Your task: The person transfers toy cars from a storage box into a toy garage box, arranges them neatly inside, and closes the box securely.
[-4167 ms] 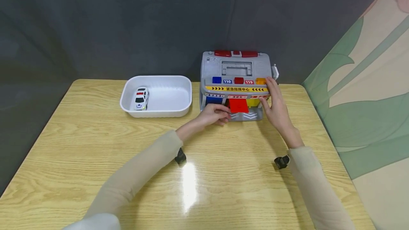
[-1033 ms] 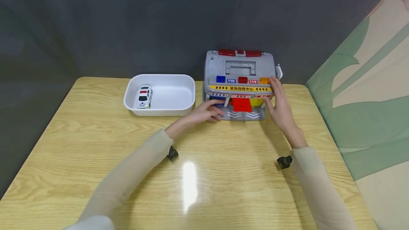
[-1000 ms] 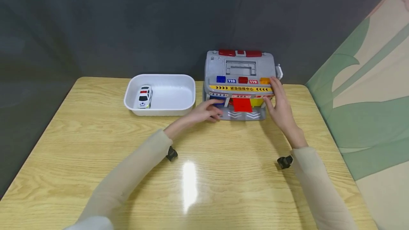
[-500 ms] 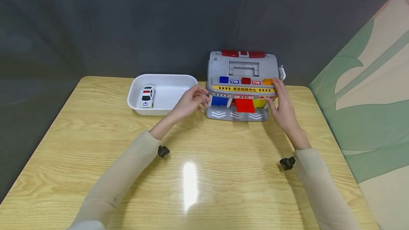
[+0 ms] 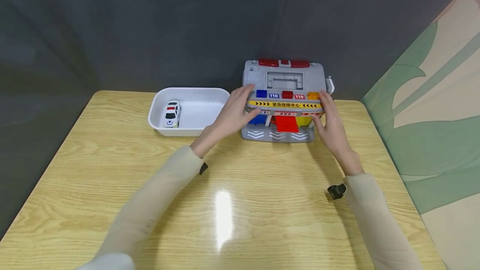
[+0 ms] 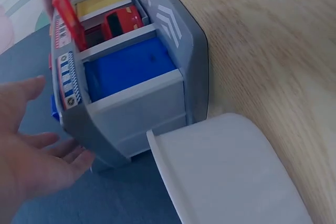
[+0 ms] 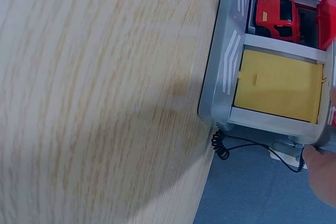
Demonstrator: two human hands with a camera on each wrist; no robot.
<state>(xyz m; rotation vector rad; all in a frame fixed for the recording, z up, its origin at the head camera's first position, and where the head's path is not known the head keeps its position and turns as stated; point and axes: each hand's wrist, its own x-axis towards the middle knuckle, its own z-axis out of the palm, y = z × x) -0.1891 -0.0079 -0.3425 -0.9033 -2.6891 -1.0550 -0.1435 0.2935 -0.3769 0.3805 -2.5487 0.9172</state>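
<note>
Left hand moved to one toy garage, one red vehicle inside.

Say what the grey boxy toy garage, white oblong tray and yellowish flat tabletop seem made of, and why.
Grey boxy toy garage: probably hard plastic, satin; moulded roof recess.
White oblong tray: likely smooth plastic; even colour, rounded corners.
Yellowish flat tabletop: wood or wood-look laminate, glossy; grain lines, reflection.

There's room to pass over the table at lower middle, between the sleeves; above centre the toy garage bars the way, its red door jutting out, a white tray on the left, dark curtain behind.
</note>
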